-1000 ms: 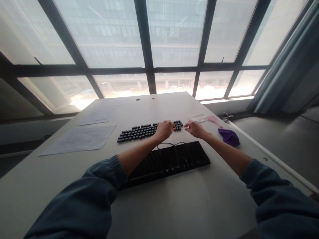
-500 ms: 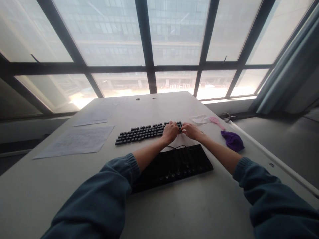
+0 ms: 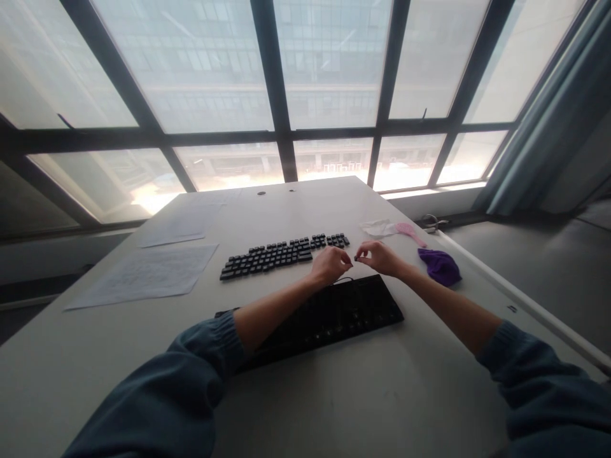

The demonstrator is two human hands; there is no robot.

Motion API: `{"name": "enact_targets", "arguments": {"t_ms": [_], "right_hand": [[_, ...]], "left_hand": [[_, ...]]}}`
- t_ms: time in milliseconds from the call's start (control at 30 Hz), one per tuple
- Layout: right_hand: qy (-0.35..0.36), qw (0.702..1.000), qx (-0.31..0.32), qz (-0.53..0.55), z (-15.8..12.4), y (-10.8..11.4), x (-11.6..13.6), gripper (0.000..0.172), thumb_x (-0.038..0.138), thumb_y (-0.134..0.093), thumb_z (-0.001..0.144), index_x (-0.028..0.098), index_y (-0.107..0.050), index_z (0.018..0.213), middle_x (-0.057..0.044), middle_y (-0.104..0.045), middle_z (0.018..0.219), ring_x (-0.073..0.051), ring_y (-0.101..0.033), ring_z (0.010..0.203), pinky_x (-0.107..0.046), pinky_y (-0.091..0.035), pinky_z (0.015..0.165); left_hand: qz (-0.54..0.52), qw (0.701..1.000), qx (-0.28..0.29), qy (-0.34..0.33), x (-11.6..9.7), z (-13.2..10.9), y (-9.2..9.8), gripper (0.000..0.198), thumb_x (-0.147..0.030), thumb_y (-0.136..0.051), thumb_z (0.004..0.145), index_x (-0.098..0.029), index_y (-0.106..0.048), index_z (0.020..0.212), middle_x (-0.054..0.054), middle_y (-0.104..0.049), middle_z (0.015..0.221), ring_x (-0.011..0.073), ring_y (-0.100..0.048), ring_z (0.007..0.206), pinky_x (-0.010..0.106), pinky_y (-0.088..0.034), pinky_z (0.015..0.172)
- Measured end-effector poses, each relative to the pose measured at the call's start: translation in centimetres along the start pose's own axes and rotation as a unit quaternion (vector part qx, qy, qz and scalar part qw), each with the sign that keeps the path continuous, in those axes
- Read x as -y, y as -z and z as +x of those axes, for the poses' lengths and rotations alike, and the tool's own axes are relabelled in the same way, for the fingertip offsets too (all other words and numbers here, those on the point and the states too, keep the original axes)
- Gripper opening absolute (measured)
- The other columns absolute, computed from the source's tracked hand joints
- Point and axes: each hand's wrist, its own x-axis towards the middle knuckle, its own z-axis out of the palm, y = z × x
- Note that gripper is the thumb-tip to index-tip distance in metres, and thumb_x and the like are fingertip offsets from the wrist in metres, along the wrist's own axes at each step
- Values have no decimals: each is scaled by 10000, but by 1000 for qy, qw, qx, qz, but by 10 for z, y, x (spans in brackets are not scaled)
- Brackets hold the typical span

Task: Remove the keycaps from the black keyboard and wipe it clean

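Loose black keycaps [image 3: 267, 257] lie in keyboard-like rows on the white table. Nearer to me is a black keyboard base [image 3: 353, 308], tilted a little, with a thin cable [image 3: 342, 279] at its far edge; my left forearm covers part of it. Between these two, my left hand [image 3: 329, 265] is raised with its fingers pinched on a small black keycap [image 3: 351, 264]. Close by on the right, my right hand [image 3: 379, 257] pinches another black keycap [image 3: 356, 258]. The fingertips of both hands face each other, slightly apart.
Printed paper sheets [image 3: 147, 273] lie on the left of the table. At the right are a purple cloth [image 3: 439, 267], a pink brush-like item [image 3: 410, 233] and a crumpled white piece [image 3: 377, 228]. Large windows [image 3: 329, 70] stand behind the table, with a curtain [image 3: 539, 121] at right.
Both hands have come away from the right end of the keycap rows, back toward me and slightly right. Small black keycaps now show in their fingertips.
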Motion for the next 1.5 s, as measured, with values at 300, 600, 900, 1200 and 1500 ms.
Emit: {"name": "enact_targets", "arguments": {"t_ms": [300, 600, 900, 1200, 1500], "right_hand": [[-15, 989, 82, 125, -99, 47, 21, 44, 231, -717, 807, 196, -740, 791, -37, -716, 819, -171, -591, 738, -284, -452, 660], [-8, 984, 85, 153, -116, 35, 25, 32, 187, -716, 799, 195, -736, 775, -37, -717, 840, -168, -597, 753, -287, -459, 675], [13, 985, 67, 156, -123, 29, 26, 75, 154, -690, 826, 200, -734, 787, -41, -724, 871, -171, -614, 778, -294, -473, 702], [24, 989, 36, 143, -128, 26, 28, 89, 149, -672, 835, 198, -714, 775, -62, -716, 900, -187, -633, 820, -319, -507, 748], [68, 992, 35, 96, -131, 26, 29, 134, 120, -625, 871, 216, -719, 855, -57, -727, 949, -207, -648, 906, -358, -504, 856]], "left_hand": [[-167, 979, 117, -8, -51, -56, -12, 206, -316, -713, 742, -197, -812, 879, 17, -753, 736, 154, -640, 663, 241, -458, 621], [-143, 987, 71, -10, -62, -68, -30, 168, -308, -695, 780, -225, -813, 865, 32, -776, 832, 181, -690, 776, 263, -508, 763], [-117, 991, 29, -53, -67, -74, -33, 138, -277, -679, 800, -242, -811, 825, 18, -777, 831, 199, -673, 818, 336, -448, 967], [-104, 991, 1, -84, -65, -80, -41, 91, -247, -708, 799, -249, -797, 815, -6, -768, 859, 207, -602, 877, 303, -449, 832], [-48, 986, -26, -156, -66, -87, -42, 122, -239, -673, 863, -243, -795, 852, 18, -757, 925, 200, -555, 873, 299, -432, 782]]}}
